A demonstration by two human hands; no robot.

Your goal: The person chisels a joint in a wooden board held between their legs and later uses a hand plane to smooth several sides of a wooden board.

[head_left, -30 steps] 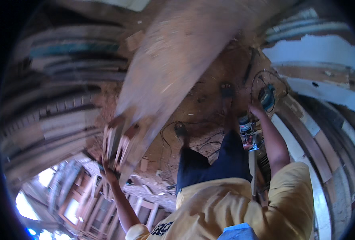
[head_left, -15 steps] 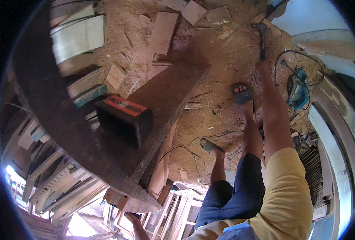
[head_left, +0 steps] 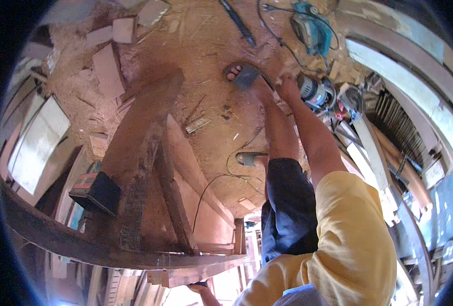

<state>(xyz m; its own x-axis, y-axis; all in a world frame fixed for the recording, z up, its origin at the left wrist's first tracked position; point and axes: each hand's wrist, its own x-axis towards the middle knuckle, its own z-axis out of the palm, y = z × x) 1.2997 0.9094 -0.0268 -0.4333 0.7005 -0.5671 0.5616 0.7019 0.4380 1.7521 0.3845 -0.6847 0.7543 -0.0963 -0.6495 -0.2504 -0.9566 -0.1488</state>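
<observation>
My right arm, in a yellow sleeve, reaches down past my knees. The right hand is blurred beside a grey power tool with red parts; whether it touches the tool cannot be told. Farther ahead a dark, long-handled tool like a hammer lies on the floor, apart from that hand. At the lower edge my left hand is closed round a small dark thing, mostly hidden, under the end of a pale wooden piece.
A heavy plank on a wooden frame carries a black box with an orange label. A teal power tool with a black cord lies ahead. Offcuts and sawdust cover the floor. Long boards stand at right.
My right hand has let go of the dark hammer-like tool and drawn back to the grey power tool. The whole view has turned rightward. My left hand stays by the pale wooden piece.
</observation>
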